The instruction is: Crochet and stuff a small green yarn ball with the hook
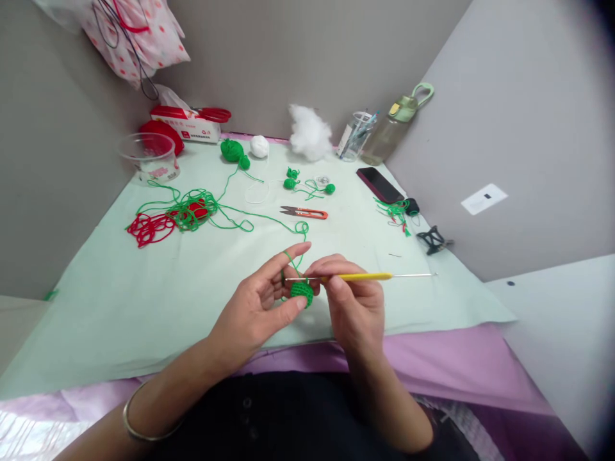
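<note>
Green crochet piece (300,294) is located above the near part of the covered table (158,307), between the two hands. The left hand (254,307) holds it in a narrow grip, with the thumb pressed on its front side; the index finger is raised, and green yarn (302,229) passes over it. The right hand (358,304) is closed around the yellow-handled hook (362,277), with the thumb and the fingers pinching the handle, and its fingertips are just beside the piece.

The piece is small and rounded, so its long axis is difficult to tell; its upper edge is at the hook, and its curved side is turned to the person. The hook lies almost level, from left to right, one metal end at the piece and the other end pointing to the right.

About the writing, from left to right: the clear tub (156,168) has a pinkish print, which I cannot read. The red and white tissue box (192,127) carries small characters and a red square mark, also too small to read. The clear cup (354,137) has a pale label, and its text is not legible. On the hook I cannot make out any brand.
</note>
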